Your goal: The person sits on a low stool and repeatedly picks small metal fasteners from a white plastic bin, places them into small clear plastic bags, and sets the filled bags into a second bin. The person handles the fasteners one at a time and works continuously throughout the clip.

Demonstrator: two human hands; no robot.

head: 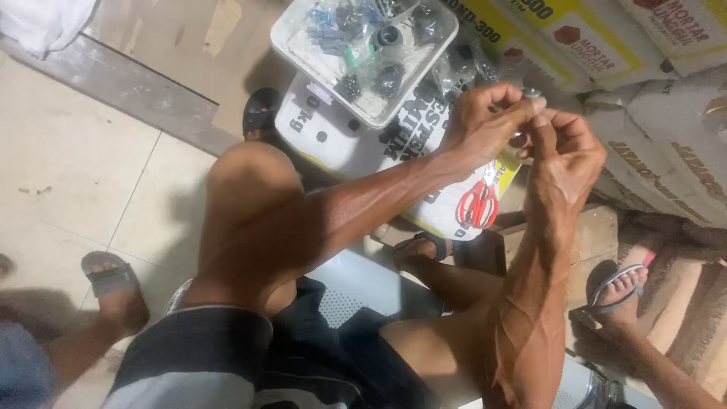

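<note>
My left hand (485,121) and my right hand (564,148) meet in front of me, fingertips pinched together on a small metal part (531,93) in a clear plastic bag. Most of the part is hidden by my fingers. Just below my hands lie red-handled scissors (478,203) on a white sack (424,151). Behind my left hand stands a white tray (303,45) filled with several small bagged black and blue fittings.
Stacked sacks (666,144) fill the right and back. I sit with my knee (242,182) raised; my foot in a sandal (261,113) rests by the tray. Another person's sandalled feet show at the lower left (113,284) and right (617,288). A wooden block (594,238) is under the sacks.
</note>
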